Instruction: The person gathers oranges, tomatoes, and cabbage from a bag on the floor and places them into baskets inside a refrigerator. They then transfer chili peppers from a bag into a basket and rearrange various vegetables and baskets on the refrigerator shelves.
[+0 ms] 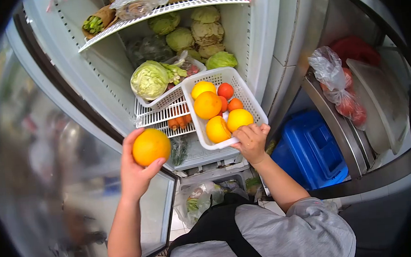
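An orange (151,147) is in my left hand (138,168), its fingers wrapped round the fruit, in front of the open fridge. My right hand (252,142) grips the front right corner of a white perforated plastic basket (256,104). Inside the basket lie several oranges (207,105) and several red tomatoes (225,91). The basket sits partly out over the front edge of the fridge shelf. To its left, a second white basket (164,101) holds a pale green lettuce (150,80) and other produce.
Cabbages (207,32) are stacked behind the baskets, with carrots (180,122) on a rack below. The glass fridge door (67,174) stands open at left. At right are a blue lidded bin (312,150) and a bag of tomatoes (337,85). Bagged vegetables (200,199) lie low in front.
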Action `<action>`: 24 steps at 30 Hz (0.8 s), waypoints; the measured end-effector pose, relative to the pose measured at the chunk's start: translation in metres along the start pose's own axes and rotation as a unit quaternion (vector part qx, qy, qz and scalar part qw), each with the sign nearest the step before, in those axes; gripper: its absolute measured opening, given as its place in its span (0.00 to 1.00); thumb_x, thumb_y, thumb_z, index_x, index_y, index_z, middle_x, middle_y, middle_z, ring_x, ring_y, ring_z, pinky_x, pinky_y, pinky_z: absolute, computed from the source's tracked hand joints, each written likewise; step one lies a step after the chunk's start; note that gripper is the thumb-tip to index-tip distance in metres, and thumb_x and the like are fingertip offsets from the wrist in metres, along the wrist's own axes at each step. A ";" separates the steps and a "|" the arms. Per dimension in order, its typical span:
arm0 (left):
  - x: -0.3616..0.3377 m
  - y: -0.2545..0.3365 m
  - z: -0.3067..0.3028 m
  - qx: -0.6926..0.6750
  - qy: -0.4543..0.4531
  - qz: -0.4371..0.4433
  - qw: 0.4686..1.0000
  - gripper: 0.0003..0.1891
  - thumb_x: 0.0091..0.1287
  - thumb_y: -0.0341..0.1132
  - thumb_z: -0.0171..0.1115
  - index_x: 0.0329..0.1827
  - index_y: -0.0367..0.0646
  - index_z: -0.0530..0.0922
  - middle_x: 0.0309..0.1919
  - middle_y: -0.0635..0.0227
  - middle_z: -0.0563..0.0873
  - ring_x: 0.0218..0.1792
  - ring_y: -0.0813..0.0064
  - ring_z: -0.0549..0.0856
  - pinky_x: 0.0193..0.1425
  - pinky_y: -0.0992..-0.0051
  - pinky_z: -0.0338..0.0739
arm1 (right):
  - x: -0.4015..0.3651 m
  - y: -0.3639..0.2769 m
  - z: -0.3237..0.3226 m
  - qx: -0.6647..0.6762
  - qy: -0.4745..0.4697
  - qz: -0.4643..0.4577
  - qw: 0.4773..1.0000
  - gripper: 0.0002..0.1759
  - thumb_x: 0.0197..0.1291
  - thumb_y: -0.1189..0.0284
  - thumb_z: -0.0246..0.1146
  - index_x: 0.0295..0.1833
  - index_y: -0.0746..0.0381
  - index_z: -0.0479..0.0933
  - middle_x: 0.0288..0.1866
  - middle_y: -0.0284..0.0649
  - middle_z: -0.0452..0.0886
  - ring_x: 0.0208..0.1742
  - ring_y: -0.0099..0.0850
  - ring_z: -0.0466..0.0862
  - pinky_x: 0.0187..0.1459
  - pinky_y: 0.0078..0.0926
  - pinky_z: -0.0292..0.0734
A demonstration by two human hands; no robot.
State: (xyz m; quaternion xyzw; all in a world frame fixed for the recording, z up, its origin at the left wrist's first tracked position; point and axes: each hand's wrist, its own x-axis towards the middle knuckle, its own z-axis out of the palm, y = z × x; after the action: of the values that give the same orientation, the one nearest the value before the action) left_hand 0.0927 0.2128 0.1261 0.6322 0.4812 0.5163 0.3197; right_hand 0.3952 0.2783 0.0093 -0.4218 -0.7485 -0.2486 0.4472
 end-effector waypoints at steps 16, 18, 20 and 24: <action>0.070 -0.107 0.070 -0.231 0.178 -0.067 0.954 0.30 0.69 0.34 0.63 0.70 0.45 0.59 0.56 0.59 0.73 0.55 0.68 0.77 0.59 0.67 0.75 | 0.017 0.024 -0.012 -0.009 -0.024 0.048 0.999 0.15 0.44 0.55 0.69 0.32 0.51 0.77 0.30 0.29 0.73 0.37 0.32 0.75 0.44 0.40 0.58; 0.084 -0.124 0.065 -0.018 0.153 0.022 0.988 0.32 0.62 0.31 0.71 0.65 0.40 0.62 0.55 0.59 0.73 0.54 0.68 0.77 0.61 0.70 0.73 | 0.023 0.023 -0.012 -0.012 -0.039 0.047 0.998 0.15 0.44 0.55 0.69 0.31 0.51 0.76 0.29 0.30 0.73 0.36 0.32 0.75 0.44 0.40 0.58; 0.097 -0.119 0.072 0.142 0.132 0.130 0.972 0.35 0.54 0.30 0.75 0.64 0.42 0.66 0.61 0.55 0.70 0.60 0.58 0.74 0.67 0.64 0.68 | 0.024 0.019 -0.010 -0.019 -0.046 0.045 0.998 0.16 0.37 0.59 0.72 0.30 0.50 0.75 0.29 0.28 0.72 0.36 0.30 0.74 0.44 0.39 0.58; 0.123 -0.142 0.084 0.353 0.096 0.172 0.915 0.35 0.50 0.30 0.76 0.64 0.50 0.71 0.68 0.54 0.64 0.67 0.48 0.65 0.72 0.56 0.62 | 0.025 0.018 -0.007 -0.019 -0.049 0.027 0.998 0.15 0.39 0.57 0.71 0.30 0.51 0.75 0.29 0.27 0.72 0.35 0.30 0.74 0.43 0.38 0.58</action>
State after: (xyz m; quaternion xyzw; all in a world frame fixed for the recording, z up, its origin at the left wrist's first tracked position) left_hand 0.1339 0.3836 0.0184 0.7240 0.5442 0.4186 -0.0657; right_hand 0.4070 0.2929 0.0345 -0.4615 -0.7533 -0.2296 0.4084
